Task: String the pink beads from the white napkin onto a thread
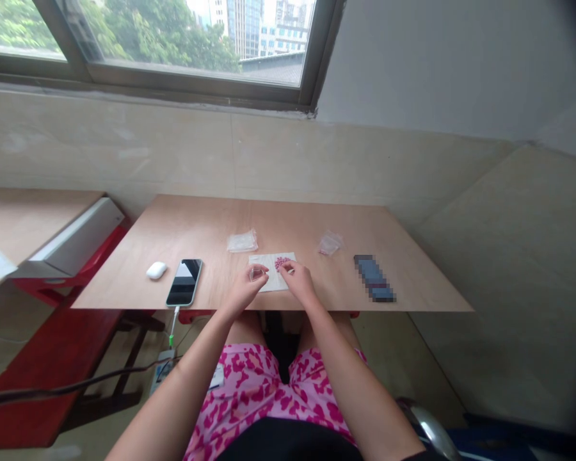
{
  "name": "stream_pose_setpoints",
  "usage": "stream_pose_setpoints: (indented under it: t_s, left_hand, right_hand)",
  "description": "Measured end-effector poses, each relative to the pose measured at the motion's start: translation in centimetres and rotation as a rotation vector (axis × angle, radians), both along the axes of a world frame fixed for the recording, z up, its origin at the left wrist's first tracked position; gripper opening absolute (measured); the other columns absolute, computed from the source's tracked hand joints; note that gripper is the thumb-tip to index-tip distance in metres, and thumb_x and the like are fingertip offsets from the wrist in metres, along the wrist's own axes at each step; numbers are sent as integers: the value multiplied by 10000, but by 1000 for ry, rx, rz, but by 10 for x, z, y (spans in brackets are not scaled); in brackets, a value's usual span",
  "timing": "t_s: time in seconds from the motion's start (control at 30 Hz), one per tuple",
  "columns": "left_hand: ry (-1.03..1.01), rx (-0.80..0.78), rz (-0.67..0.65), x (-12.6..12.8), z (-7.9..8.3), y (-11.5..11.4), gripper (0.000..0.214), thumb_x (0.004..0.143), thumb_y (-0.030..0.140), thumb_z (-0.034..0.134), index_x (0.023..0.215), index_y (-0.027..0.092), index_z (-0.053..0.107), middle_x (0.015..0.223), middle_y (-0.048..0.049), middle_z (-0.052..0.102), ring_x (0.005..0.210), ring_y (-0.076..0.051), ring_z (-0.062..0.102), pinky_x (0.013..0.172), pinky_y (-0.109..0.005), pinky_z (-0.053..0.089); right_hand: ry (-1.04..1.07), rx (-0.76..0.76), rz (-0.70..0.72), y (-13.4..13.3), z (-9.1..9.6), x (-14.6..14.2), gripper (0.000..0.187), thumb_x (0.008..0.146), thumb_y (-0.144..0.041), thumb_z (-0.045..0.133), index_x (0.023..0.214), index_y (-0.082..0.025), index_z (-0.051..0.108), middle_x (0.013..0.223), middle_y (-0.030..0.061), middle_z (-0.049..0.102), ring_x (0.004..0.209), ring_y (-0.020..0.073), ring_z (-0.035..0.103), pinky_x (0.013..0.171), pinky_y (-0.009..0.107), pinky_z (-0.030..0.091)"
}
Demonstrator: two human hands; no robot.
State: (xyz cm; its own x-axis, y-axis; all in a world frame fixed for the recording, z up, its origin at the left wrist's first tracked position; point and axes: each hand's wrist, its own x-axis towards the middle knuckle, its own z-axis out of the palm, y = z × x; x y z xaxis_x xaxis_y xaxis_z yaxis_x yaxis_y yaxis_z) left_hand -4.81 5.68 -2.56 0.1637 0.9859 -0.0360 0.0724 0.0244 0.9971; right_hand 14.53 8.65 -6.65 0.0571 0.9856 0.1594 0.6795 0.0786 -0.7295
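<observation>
My left hand (244, 286) is curled closed around a small clear plastic bag (256, 273), which shows between the thumb and fingers. Opposite it, the fingers of my right hand (299, 279) are pinched together at the edge of a little heap of pink beads (281, 262). Whatever sits in that pinch is too small to make out. The beads lie on a white sheet (274, 285) near the table's front edge, and both hands are over this sheet, a short gap apart.
On the wooden table (288, 221), a stack of clear bags (242, 241) lies back left and another plastic bag (330, 242) back right. A phone (185, 282) with a charging cable and a white earbud case (157, 270) are left. A pixelated dark device (375, 278) lies right.
</observation>
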Motion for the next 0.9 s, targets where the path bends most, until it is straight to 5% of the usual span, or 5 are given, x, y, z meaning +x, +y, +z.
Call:
stream_pose_setpoints:
  t_s: [0.17, 0.3, 0.43, 0.6, 0.9]
  left_hand:
    - [164, 112, -4, 3, -9, 1, 200, 824, 300, 682, 982, 178, 686, 839, -21, 658, 758, -177, 597, 729, -304, 457]
    - [133, 159, -13, 4, -8, 0, 218, 828, 314, 696, 993, 172, 699, 886, -40, 679, 818, -192, 612, 766, -306, 458]
    - [-49, -6, 16, -1, -4, 1, 269, 833, 345, 729, 1034, 168, 705, 903, -53, 682, 817, -187, 624, 741, -294, 457]
    - [-463, -229, 51, -7, -4, 6, 369, 768, 339, 814, 1072, 174, 686, 865, -47, 669, 816, -182, 659, 696, -269, 480]
    - [-634, -372, 19, -6, -1, 7, 431, 724, 329, 849, 1094, 198, 670, 815, -21, 664, 750, -179, 673, 617, -261, 480]
  right_hand:
    - [378, 54, 33, -15, 39, -13, 322, 965, -434, 550, 955, -163, 724, 837, 64, 755, 685, 185, 663, 624, 263, 507]
    - [244, 77, 224, -21, 57, -18, 245, 922, -407, 655, 964, -193, 765, 870, 50, 767, 722, 177, 666, 689, 263, 504]
    - [34, -2, 13, -9, 36, -5, 253, 988, -325, 548, 969, -191, 761, 928, 56, 779, 848, 188, 706, 777, 256, 506]
    - [-165, -122, -74, 1, 4, -2, 123, 902, -290, 675, 891, -197, 753, 910, 69, 765, 840, 208, 692, 745, 259, 473]
    - [-204, -134, -93, 3, 10, -16, 119, 915, -252, 641, 877, -201, 742, 957, 71, 772, 872, 209, 692, 766, 271, 482]
